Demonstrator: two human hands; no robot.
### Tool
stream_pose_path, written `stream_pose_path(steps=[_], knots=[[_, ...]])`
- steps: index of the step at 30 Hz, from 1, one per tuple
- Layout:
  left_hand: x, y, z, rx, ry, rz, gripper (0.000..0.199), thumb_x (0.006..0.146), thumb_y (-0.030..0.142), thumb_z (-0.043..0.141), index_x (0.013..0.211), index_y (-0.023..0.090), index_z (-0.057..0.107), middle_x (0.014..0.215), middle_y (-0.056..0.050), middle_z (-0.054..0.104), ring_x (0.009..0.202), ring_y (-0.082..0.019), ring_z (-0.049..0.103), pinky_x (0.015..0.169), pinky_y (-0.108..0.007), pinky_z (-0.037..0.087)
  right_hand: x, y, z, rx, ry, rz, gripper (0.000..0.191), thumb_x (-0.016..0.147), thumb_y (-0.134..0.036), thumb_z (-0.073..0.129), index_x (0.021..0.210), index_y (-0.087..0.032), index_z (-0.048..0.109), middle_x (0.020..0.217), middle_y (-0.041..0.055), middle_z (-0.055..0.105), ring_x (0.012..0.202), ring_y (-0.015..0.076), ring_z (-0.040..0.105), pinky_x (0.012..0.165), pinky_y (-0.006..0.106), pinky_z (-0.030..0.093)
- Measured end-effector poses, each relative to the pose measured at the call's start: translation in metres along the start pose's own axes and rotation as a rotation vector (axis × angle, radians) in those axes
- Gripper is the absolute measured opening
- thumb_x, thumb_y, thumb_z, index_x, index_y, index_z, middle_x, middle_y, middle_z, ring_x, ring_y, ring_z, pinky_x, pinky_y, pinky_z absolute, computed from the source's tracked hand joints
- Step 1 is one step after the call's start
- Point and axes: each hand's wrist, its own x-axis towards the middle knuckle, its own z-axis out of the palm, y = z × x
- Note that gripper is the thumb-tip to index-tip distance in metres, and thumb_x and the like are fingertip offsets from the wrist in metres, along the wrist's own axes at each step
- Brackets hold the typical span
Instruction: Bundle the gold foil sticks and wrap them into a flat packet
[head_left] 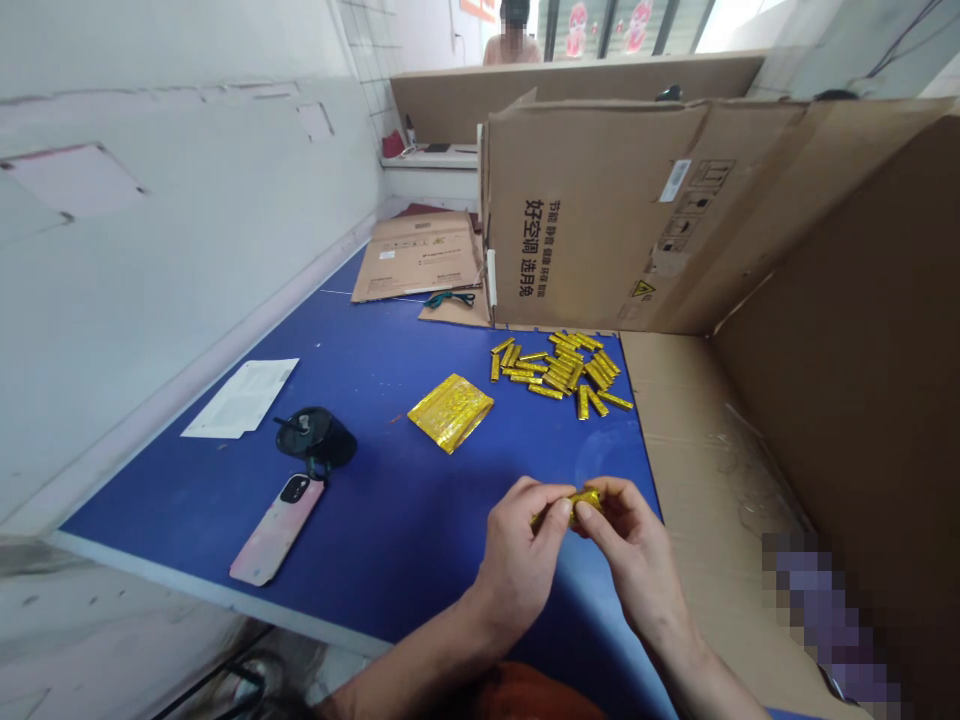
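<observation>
A small gold foil roll (pixel 587 499) is pinched between the thumbs and fingers of both my hands, above the blue table near its right edge. My left hand (pixel 527 530) grips its left end, and my right hand (pixel 626 530) its right end; the fingers cover much of it. Beyond my hands lies a loose pile of similar gold foil rolls (pixel 562 370). Left of that pile, a flat stack of gold foil sheets (pixel 451 412) rests on the table.
On the left are a black lidded cup (pixel 322 440), a pink phone (pixel 277 530) and a white paper (pixel 244 400). A large cardboard box wall (pixel 600 220) stands behind the rolls. Flattened cardboard (pixel 420 255) lies at the back. A person (pixel 513 40) is in the distance.
</observation>
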Motion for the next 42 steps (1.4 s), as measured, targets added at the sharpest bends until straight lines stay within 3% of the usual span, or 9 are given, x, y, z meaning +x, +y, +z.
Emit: stream_pose_path(steps=[3, 6, 12, 17, 24, 31, 36, 40, 42], knots=[[0.0, 0.001, 0.0, 0.004, -0.013, 0.022, 0.021, 0.082, 0.019, 0.046, 0.085, 0.018, 0.066, 0.075, -0.003, 0.058, 0.068, -0.012, 0.053, 0.064, -0.021, 0.044, 0.001, -0.002, 0.0, 0.08, -0.009, 0.036, 0.019, 0.067, -0.032, 0.066, 0.077, -0.02, 0.054, 0.071, -0.0009, 0.057, 0.063, 0.0121, 0.052, 0.058, 0.025, 0.045], [0.001, 0.0, -0.001, 0.017, -0.003, 0.035, 0.021, 0.082, 0.019, 0.046, 0.087, 0.018, 0.066, 0.077, -0.003, 0.058, 0.07, -0.012, 0.054, 0.064, -0.022, 0.044, 0.003, -0.003, 0.0, 0.149, 0.053, 0.035, 0.021, 0.065, -0.031, 0.067, 0.078, -0.021, 0.055, 0.082, 0.0009, 0.06, 0.068, 0.0132, 0.054, 0.059, 0.025, 0.045], [0.002, -0.004, -0.001, 0.083, 0.008, 0.07, 0.021, 0.082, 0.019, 0.046, 0.089, 0.017, 0.065, 0.08, -0.004, 0.058, 0.073, -0.013, 0.054, 0.066, -0.023, 0.044, 0.008, -0.003, -0.003, 0.0, 0.018, 0.039, 0.013, 0.065, -0.03, 0.066, 0.063, -0.017, 0.062, 0.087, 0.004, 0.06, 0.077, 0.0152, 0.052, 0.065, 0.026, 0.042], [0.001, -0.004, -0.001, 0.09, 0.002, 0.101, 0.021, 0.082, 0.019, 0.046, 0.09, 0.016, 0.064, 0.082, -0.005, 0.058, 0.074, -0.013, 0.055, 0.068, -0.024, 0.044, 0.009, -0.005, -0.003, 0.048, 0.005, 0.097, 0.014, 0.065, -0.029, 0.065, 0.06, -0.017, 0.062, 0.08, 0.003, 0.061, 0.068, 0.0135, 0.051, 0.061, 0.025, 0.041], [-0.003, -0.004, -0.007, -0.034, -0.053, 0.087, 0.022, 0.08, 0.022, 0.049, 0.097, 0.016, 0.061, 0.086, -0.006, 0.057, 0.077, -0.014, 0.055, 0.069, -0.025, 0.045, 0.009, -0.007, -0.003, 0.151, 0.038, 0.154, 0.019, 0.062, -0.035, 0.067, 0.06, -0.017, 0.063, 0.061, 0.0014, 0.059, 0.058, 0.0137, 0.05, 0.059, 0.027, 0.042], [-0.006, -0.007, -0.013, -0.284, -0.069, -0.011, 0.024, 0.08, 0.026, 0.046, 0.094, 0.013, 0.061, 0.086, -0.008, 0.058, 0.069, -0.014, 0.056, 0.06, -0.025, 0.046, 0.009, -0.005, -0.007, 0.173, 0.021, 0.16, 0.018, 0.064, -0.035, 0.066, 0.067, -0.017, 0.067, 0.066, 0.0029, 0.063, 0.058, 0.0139, 0.051, 0.06, 0.027, 0.042], [0.0, -0.004, -0.021, -0.431, -0.161, -0.093, 0.027, 0.074, 0.016, 0.044, 0.092, 0.01, 0.063, 0.076, -0.007, 0.062, 0.062, -0.014, 0.056, 0.056, -0.025, 0.046, 0.01, -0.008, -0.008, 0.237, 0.022, 0.189, 0.017, 0.063, -0.033, 0.066, 0.066, -0.017, 0.067, 0.065, 0.003, 0.063, 0.059, 0.014, 0.053, 0.061, 0.027, 0.043], [0.003, 0.002, -0.026, -0.215, -0.256, 0.074, 0.027, 0.071, 0.012, 0.05, 0.092, 0.015, 0.065, 0.097, -0.009, 0.061, 0.078, -0.017, 0.058, 0.065, -0.026, 0.048, 0.01, -0.008, -0.006, 0.284, 0.041, 0.229, 0.016, 0.062, -0.032, 0.067, 0.061, -0.017, 0.065, 0.063, 0.0033, 0.063, 0.057, 0.0139, 0.052, 0.058, 0.026, 0.042], [0.003, 0.005, -0.027, -0.082, -0.273, 0.168, 0.026, 0.072, 0.012, 0.05, 0.092, 0.017, 0.065, 0.096, -0.008, 0.062, 0.083, -0.017, 0.057, 0.068, -0.026, 0.048, 0.01, -0.006, -0.006, 0.288, 0.02, 0.261, 0.016, 0.062, -0.033, 0.066, 0.06, -0.017, 0.065, 0.063, 0.0037, 0.063, 0.057, 0.0143, 0.052, 0.057, 0.027, 0.043]])
